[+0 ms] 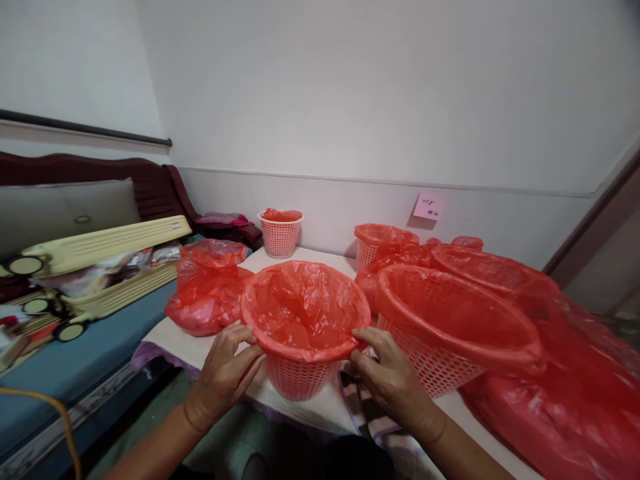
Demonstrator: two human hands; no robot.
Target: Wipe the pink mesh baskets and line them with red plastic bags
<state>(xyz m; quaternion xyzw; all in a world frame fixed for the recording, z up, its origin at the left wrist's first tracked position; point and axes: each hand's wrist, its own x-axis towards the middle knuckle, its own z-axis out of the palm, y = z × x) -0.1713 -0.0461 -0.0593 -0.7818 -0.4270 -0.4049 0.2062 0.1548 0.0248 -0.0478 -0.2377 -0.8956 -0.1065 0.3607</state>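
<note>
A small pink mesh basket (pixel 299 378) stands near the table's front edge, lined with a red plastic bag (pixel 305 307) folded over its rim. My left hand (pixel 227 373) grips the bag's edge on the basket's left side, fingers curled. My right hand (pixel 387 373) pinches the bag's edge on the right side of the rim. A second lined basket (pixel 450 333) lies tilted just right of my right hand.
A loose bundle of red bags (pixel 207 290) lies on the table (pixel 320 408) at the left. Two more lined baskets (pixel 280 233) (pixel 373 243) stand by the back wall. Further red bags (pixel 560 387) spread at right. A sofa (pixel 70 360) with cream slatted panels (pixel 107 243) stands left.
</note>
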